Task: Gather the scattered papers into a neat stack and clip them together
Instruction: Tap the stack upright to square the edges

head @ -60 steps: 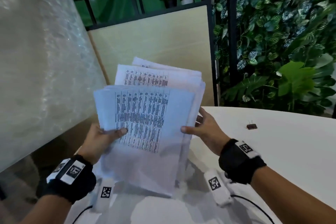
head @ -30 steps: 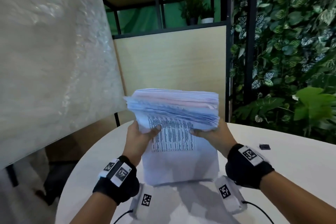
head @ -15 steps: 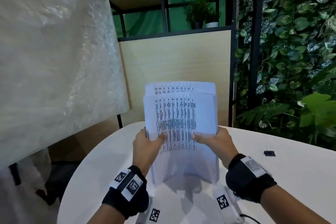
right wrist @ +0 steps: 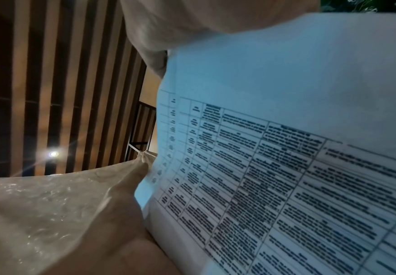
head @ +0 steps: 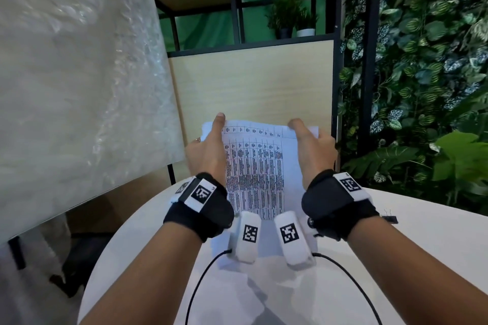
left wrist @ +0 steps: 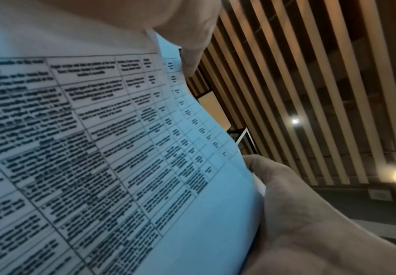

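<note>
A stack of printed papers [head: 253, 166] with tables of text stands upright on its lower edge on the round white table [head: 422, 258]. My left hand [head: 208, 150] grips its upper left side, index finger reaching the top edge. My right hand [head: 313, 145] grips the upper right side the same way. In the left wrist view the papers [left wrist: 121, 148] fill the left, with my thumb [left wrist: 310, 214] against the sheet edge. In the right wrist view the papers [right wrist: 286, 167] fill the right beside my thumb [right wrist: 121, 223]. A small black binder clip [head: 390, 218] lies on the table to the right.
A pale wooden panel [head: 253, 82] stands right behind the table. A large sheet of bubble wrap [head: 79, 74] hangs at the left, and a wall of green leaves [head: 422, 60] is at the right. Black cables [head: 200, 285] trail across the near table.
Both hands slid from the middle of the stack's sides up to its top corners. The uneven, fanned sheets now stand squared up on the table.
</note>
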Action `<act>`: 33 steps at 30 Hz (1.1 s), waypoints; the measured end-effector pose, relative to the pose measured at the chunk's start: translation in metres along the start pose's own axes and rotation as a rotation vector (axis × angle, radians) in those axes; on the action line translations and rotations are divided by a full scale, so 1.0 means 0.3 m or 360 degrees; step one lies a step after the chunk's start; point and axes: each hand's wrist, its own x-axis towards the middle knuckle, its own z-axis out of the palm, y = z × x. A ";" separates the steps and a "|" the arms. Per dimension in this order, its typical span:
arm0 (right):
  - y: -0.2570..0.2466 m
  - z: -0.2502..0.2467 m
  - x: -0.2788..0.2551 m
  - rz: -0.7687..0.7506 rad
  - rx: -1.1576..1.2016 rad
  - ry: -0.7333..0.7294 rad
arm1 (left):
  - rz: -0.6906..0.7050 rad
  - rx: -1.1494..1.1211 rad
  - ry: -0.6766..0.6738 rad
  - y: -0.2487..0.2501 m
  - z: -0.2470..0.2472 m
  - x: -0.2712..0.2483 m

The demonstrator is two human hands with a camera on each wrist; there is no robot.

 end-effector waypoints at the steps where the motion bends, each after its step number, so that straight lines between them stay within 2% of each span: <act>1: 0.001 0.005 0.005 0.0003 -0.0012 0.0008 | -0.0011 -0.0015 0.0010 -0.006 0.000 0.013; 9: 0.033 0.005 0.032 -0.0100 -0.0174 -0.0102 | -0.0020 -0.0106 -0.0096 0.002 -0.002 0.009; 14: 0.024 0.000 0.039 -0.0070 -0.0098 -0.0087 | -0.0020 -0.0061 -0.0118 -0.003 -0.007 0.018; 18: 0.015 -0.021 0.042 -0.0025 -0.0137 -0.0161 | 0.0072 -0.0067 -0.0328 -0.023 -0.039 0.025; 22: 0.043 -0.073 0.029 0.0002 -0.0067 -0.0460 | 0.0275 0.0108 -0.0669 -0.080 -0.109 0.045; 25: 0.123 -0.139 0.025 -0.0049 -0.0070 -0.0805 | 0.0188 0.0037 -0.0857 -0.125 -0.162 0.059; 27: 0.168 -0.159 0.026 -0.0055 -0.0140 -0.0954 | 0.0141 0.0077 -0.0954 -0.160 -0.168 0.067; 33: 0.192 -0.151 0.050 -0.0127 0.0032 -0.0980 | 0.0077 0.0033 -0.1054 -0.176 -0.179 0.085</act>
